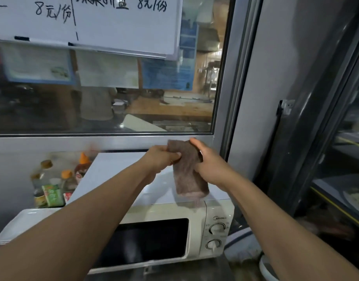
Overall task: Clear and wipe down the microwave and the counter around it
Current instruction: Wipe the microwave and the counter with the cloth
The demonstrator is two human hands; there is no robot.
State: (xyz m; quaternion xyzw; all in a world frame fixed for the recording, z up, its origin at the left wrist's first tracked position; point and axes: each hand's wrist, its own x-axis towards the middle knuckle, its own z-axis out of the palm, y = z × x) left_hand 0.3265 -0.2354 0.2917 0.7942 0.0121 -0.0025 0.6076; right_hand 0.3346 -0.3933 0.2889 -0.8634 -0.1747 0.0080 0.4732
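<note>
Microwave (174, 230) top open; bottles (52, 179) crowd left, window frame (93, 141) behind.

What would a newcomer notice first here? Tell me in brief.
Dead centre, the left hand and right hand hold a brown cloth up above the white microwave, whose door is shut. Behind hangs a whiteboard with handwritten prices on the window. Left of the microwave stands a cluster of sauce bottles.

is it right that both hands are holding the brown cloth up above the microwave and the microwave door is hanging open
Not quite. The head view shows both the left hand and right hand holding the brown cloth above the microwave, but the microwave door is closed, not hanging open.
</note>
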